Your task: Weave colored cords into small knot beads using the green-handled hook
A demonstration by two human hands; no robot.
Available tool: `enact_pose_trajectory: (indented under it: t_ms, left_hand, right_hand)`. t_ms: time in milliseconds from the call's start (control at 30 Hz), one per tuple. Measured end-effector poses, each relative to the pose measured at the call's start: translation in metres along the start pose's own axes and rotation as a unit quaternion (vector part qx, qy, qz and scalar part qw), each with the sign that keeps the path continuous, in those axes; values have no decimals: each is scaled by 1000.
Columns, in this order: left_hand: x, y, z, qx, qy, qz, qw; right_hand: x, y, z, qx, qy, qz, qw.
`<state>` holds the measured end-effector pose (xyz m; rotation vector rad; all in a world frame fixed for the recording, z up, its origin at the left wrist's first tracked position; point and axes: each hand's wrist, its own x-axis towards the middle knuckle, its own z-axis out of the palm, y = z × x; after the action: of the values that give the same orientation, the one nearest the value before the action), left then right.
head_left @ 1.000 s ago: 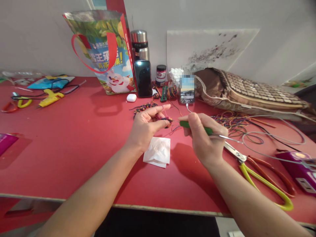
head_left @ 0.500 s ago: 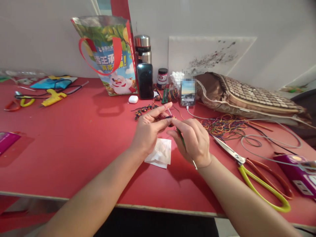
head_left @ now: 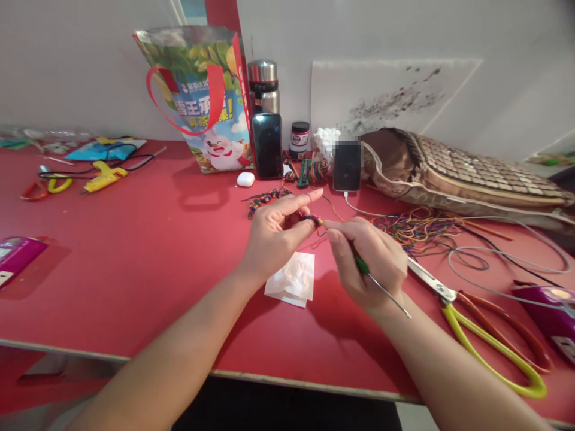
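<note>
My left hand (head_left: 276, 233) pinches a small piece of multicoloured crochet work (head_left: 313, 221) between thumb and fingers, its index finger stretched out with yarn across it. My right hand (head_left: 371, 257) is closed round the green handle of a crochet hook (head_left: 360, 263). One metal end of the hook sticks out behind toward my wrist; the working tip is near the crochet piece, too small to make out clearly. A finished-looking knotted strip (head_left: 265, 199) lies on the table beyond my left hand. Below the hands rests a folded white tissue (head_left: 294, 281).
Large scissors (head_left: 449, 294) with red and yellow handles lie right of my right hand, near tangled yarn (head_left: 417, 230) and a cable. Behind stand a phone (head_left: 347, 166), a dark phone (head_left: 268, 146), a flask (head_left: 263, 84) and a shopping bag (head_left: 202, 102). A yellow glue gun (head_left: 105, 175) lies left.
My right hand moved in to the crochet piece with the hook, then drew back to the right. The charging phone's screen has gone dark. The view has shifted slightly.
</note>
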<state>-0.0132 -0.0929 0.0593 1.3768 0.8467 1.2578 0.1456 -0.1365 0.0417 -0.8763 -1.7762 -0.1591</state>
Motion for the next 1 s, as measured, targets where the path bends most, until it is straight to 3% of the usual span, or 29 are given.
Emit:
enact_pose_trajectory:
  t_ms: [267, 467, 733, 900, 1000]
  left_hand:
    - [1, -2, 0, 35, -4, 7, 999]
    - [2, -4, -2, 51, 3, 17, 999]
    - [3, -3, -7, 66, -15, 31, 997]
    - [4, -2, -10, 55, -43, 24, 997]
    - [5, -1, -11, 35, -75, 13, 997]
  right_hand:
    - [0, -1, 0, -1, 7, 15, 1000]
    - [0, -1, 0, -14, 3, -16, 1000]
    - [2, -3, -5, 16, 10, 32, 999]
    - [7, -7, -10, 50, 24, 145, 988]
    - [10, -3, -12, 135, 39, 253, 957]
